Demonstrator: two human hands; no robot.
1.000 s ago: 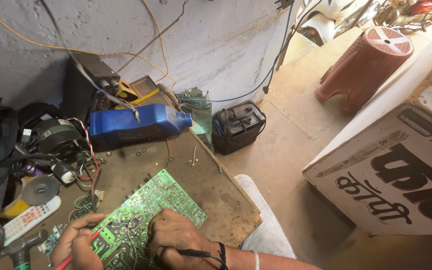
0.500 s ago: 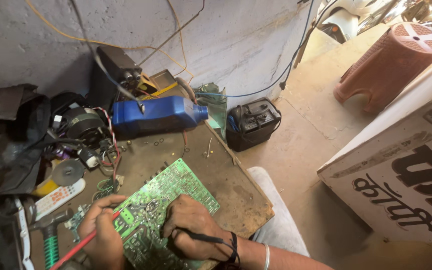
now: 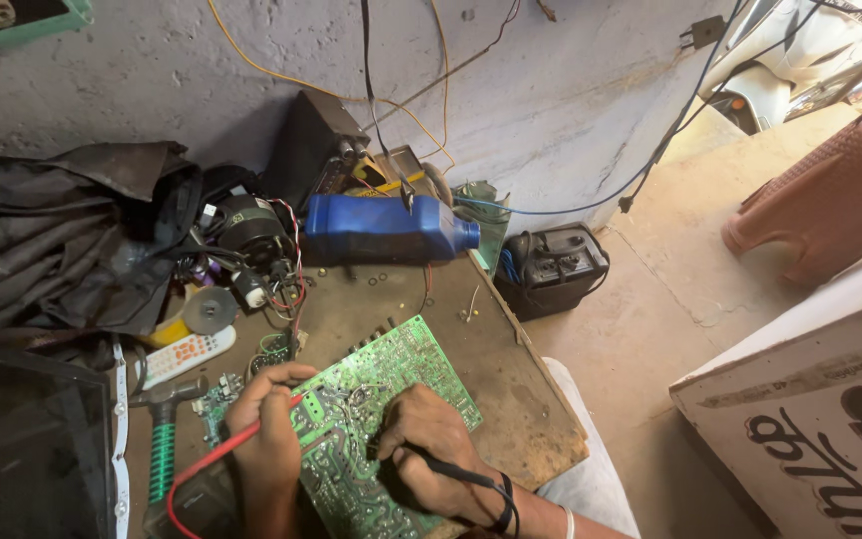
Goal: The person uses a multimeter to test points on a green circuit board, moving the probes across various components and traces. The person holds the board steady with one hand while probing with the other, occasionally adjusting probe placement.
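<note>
Two hands stay on the green circuit board (image 3: 381, 419): left hand (image 3: 269, 431) pinching a red probe (image 3: 214, 457), right hand (image 3: 429, 449) gripping a black probe (image 3: 448, 469); only the viewpoint has shifted.

Pretty rough little workshop corner here. The wall (image 3: 571, 90) is bare grey plaster, scuffed and stained, with yellow, black and blue wires (image 3: 431, 70) hanging across it. The floor (image 3: 670, 299) is dusty tan concrete. A worn wooden board (image 3: 511, 369) serves as the work surface, low to the ground. A reddish plastic stool (image 3: 830, 200) sits off to the right in bright daylight.
</note>
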